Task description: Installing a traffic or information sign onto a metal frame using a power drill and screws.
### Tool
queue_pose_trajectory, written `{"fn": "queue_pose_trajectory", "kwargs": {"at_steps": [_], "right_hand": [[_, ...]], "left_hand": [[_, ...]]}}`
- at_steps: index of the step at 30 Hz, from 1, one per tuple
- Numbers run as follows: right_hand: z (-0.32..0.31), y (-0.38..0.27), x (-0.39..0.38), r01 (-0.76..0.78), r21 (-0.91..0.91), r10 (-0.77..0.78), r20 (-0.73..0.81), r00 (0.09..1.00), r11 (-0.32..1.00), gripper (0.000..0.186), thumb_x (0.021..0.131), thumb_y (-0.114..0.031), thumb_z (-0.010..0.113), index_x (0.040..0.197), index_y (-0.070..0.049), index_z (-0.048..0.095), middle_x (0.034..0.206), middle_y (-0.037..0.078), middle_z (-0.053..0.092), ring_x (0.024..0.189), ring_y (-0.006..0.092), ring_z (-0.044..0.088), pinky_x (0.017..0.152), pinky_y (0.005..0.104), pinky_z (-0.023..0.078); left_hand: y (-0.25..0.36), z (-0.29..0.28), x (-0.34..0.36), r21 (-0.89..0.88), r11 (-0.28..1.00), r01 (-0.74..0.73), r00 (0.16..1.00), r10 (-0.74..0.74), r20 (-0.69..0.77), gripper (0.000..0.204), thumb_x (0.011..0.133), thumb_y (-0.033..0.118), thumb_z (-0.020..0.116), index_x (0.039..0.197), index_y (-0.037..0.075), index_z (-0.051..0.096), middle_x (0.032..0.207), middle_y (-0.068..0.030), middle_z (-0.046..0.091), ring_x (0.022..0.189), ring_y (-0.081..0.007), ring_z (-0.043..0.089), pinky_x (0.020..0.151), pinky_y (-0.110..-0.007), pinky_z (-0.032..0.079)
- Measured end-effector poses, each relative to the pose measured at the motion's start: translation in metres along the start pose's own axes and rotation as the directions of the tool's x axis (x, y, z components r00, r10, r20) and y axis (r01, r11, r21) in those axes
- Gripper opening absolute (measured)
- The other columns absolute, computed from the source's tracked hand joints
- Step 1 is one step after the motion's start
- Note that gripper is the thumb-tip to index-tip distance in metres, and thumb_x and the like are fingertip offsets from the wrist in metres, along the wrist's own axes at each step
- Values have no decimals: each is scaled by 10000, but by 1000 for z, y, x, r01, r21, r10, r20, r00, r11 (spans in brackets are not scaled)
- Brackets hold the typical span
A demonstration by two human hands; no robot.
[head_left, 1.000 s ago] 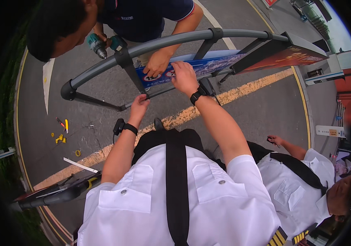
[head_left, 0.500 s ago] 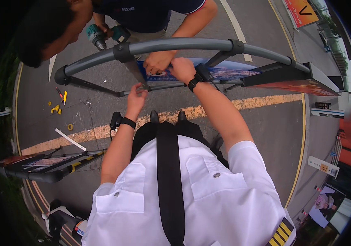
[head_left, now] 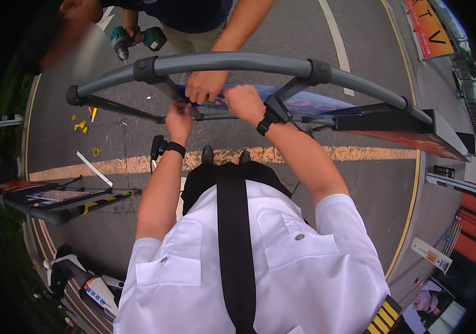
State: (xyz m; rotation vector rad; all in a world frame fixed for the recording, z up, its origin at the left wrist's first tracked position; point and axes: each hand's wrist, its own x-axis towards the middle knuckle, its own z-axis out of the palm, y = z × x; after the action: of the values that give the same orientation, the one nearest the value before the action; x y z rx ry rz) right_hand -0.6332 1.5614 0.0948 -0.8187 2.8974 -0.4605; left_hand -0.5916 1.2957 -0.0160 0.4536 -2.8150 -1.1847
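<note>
A grey tubular metal frame [head_left: 232,63] stretches across in front of me, with a blue printed panel [head_left: 310,102] set inside it. My right hand [head_left: 244,104] is closed on the panel's upper edge, its fingertips partly hidden. Beside the frame's left upright [head_left: 166,86], my left hand [head_left: 179,122] has its fingers pinched together; what is between them is too small to make out. A co-worker's hand [head_left: 205,86] reaches over the top tube to the panel, close to both my hands. Their other hand [head_left: 132,34] holds a teal and black cordless drill [head_left: 120,43], bit downward.
Yellow pieces [head_left: 81,127], a roll of tape [head_left: 96,151] and a white strip [head_left: 94,169] lie on the road at left. Another frame [head_left: 65,211] stands lower left, near a scooter [head_left: 74,270]. A dark box-like sign [head_left: 405,131] adjoins the frame's right end.
My left hand has moved up to the upright and its fingers have closed. The co-worker's hand shifted slightly left along the panel, and their head moved farther out of view.
</note>
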Motion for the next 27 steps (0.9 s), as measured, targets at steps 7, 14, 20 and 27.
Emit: {"fn": "queue_pose_trajectory", "kwargs": {"at_steps": [7, 14, 20, 27], "right_hand": [[-16, -8, -40, 44, 22, -43, -33, 999, 999, 65, 939, -107, 733, 948, -52, 767, 869, 223, 809, 836, 425, 817, 755, 547, 640], [-15, -12, -64, 93, 45, -92, -32, 995, 995, 66, 925, -90, 724, 952, -36, 750, 859, 223, 805, 818, 402, 819, 736, 512, 644], [-14, -18, -86, 221, 101, -208, -126, 970, 970, 84, 888, -61, 716, 962, -24, 730, 855, 158, 776, 825, 376, 795, 758, 489, 640], [-20, -24, -110, 265, 106, -259, -66, 964, 958, 108, 870, -29, 703, 975, -24, 726, 836, 145, 750, 827, 363, 773, 799, 486, 627]], "left_hand": [[4, 17, -3, -557, 722, 410, 912, -325, 250, 423, 1157, 281, 706, 1473, 4, 663, 1352, -180, 786, 1146, -309, 813, 856, -441, 675], [8, 26, -21, -432, 832, 348, 937, -301, 175, 466, 1067, 145, 747, 1483, -15, 612, 1201, -206, 829, 1054, -354, 835, 820, -466, 680], [6, 31, -40, -194, 980, 35, 999, -36, -2, 543, 969, 193, 853, 1436, 24, 632, 1124, -206, 857, 1107, -430, 832, 933, -477, 639], [-23, 51, -52, -574, 818, -42, 995, -20, -102, 630, 896, 66, 901, 1476, 102, 660, 1252, -203, 821, 1178, -393, 798, 1009, -410, 616]]}}
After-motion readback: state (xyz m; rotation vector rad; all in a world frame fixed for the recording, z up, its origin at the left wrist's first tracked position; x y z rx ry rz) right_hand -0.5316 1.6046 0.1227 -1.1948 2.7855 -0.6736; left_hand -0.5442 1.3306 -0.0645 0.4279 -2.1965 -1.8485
